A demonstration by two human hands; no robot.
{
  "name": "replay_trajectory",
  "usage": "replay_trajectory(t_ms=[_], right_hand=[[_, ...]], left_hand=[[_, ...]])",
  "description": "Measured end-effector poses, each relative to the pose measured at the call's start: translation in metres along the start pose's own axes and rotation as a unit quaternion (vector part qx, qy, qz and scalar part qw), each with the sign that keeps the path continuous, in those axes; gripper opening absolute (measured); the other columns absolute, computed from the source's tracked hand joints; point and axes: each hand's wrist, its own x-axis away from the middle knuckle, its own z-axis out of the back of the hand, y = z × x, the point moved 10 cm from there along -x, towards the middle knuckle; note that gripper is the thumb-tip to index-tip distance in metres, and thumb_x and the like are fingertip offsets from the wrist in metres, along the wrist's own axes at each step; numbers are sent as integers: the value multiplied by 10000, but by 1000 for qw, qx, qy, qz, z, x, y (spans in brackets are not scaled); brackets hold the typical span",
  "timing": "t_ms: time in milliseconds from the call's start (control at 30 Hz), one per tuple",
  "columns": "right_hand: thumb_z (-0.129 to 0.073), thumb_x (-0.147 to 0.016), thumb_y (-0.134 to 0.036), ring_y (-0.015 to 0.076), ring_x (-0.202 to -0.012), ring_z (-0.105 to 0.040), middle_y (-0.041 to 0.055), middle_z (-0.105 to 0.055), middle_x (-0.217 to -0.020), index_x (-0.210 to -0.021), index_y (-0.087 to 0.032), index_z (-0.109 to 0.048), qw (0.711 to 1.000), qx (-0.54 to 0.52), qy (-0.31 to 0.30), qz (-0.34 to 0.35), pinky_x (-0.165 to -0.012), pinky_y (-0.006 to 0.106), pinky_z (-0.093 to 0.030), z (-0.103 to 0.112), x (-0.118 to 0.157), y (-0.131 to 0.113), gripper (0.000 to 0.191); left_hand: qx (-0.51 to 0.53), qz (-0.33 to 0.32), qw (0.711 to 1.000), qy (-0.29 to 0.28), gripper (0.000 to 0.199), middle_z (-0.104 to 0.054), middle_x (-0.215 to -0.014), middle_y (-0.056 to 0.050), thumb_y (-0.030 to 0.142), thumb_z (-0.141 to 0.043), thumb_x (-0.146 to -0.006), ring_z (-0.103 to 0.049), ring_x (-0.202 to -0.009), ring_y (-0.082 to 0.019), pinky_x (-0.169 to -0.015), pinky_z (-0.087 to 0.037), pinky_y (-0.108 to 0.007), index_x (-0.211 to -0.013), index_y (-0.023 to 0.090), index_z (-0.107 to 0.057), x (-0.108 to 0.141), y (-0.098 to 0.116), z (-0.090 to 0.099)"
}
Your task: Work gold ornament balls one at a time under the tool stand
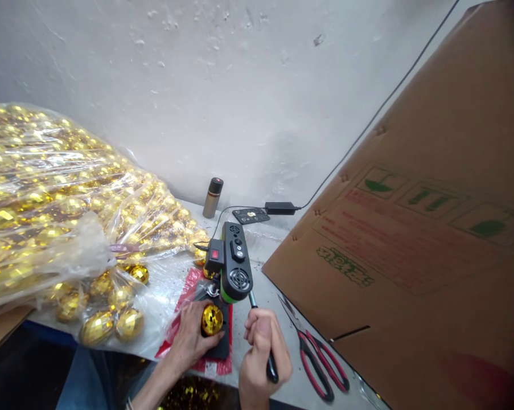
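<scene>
My left hand point(187, 337) is closed around a gold mirror-faceted ball point(212, 320), low on the black base point(220, 348) of a small bench machine. That machine has a black head point(237, 256) with round vents and a box with a red switch point(214, 254). A metal rod with a black-handled lever point(272, 371) comes out of its right side, and my right hand point(263, 350) is wrapped around it. The underside of the head hides any tool near the ball. Red plastic point(169, 343) lies under the base.
At left, a clear plastic bag point(69, 171) bulges with gold balls, several loose near its mouth. Red-handled scissors point(319, 364) lie at right beside a large cardboard box point(410, 239). Behind stand a spray can point(213, 198), a dark phone-like slab point(251, 215) and a power adapter point(280, 208).
</scene>
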Motion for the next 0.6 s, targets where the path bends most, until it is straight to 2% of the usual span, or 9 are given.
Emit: replay_trajectory(t_ms=[100,200,300,367,433,600], right_hand=[[-499,-1098,-254,115,-584,-548,-14,-592,-715,-797,-216,-591,1000,4,-5,2,-530,235,-396,0,0,2,317],[-563,-1074,-285,155,-750,-669,24,-665,-821,-808,-215,-606,1000,16,11,8,-644,249,-507,5,5,3,279],[-688,-1013,-307,171,-819,-704,95,-716,-1071,-1006,-201,-686,999,24,48,5,-661,272,-566,17,17,8,106],[-718,-995,-294,139,-749,-684,125,-698,-1193,-1162,-197,-696,998,27,60,1,-623,266,-577,24,26,12,195],[-709,-1000,-283,131,-728,-678,132,-693,-1216,-1230,-200,-694,998,26,53,5,-612,267,-585,29,33,14,245],[-692,-1014,-304,191,-878,-733,123,-718,-1153,-1243,-214,-718,999,26,37,15,-609,255,-579,37,37,13,247]], left_hand=[[16,-8,999,46,547,-803,-1192,-143,411,-878,-759,-762,-1125,-389,-1004,-627,-592,-1246,217,-722,15,-6,10],[27,-1,997,74,562,-803,-1244,-144,443,-869,-799,-784,-1146,-375,-990,-667,-552,-1287,222,-697,39,-11,19],[25,3,997,71,583,-800,-1292,-147,466,-859,-828,-794,-1171,-365,-988,-686,-521,-1331,230,-679,63,-12,25],[20,3,998,66,595,-802,-1299,-149,479,-856,-837,-800,-1172,-360,-988,-691,-509,-1348,233,-678,75,-12,29],[15,0,998,61,598,-813,-1279,-148,487,-862,-833,-812,-1148,-352,-981,-696,-493,-1345,232,-689,84,-10,32],[10,-16,999,48,586,-829,-1254,-151,465,-884,-821,-823,-1130,-340,-981,-696,-444,-1326,217,-720,93,-2,39]])
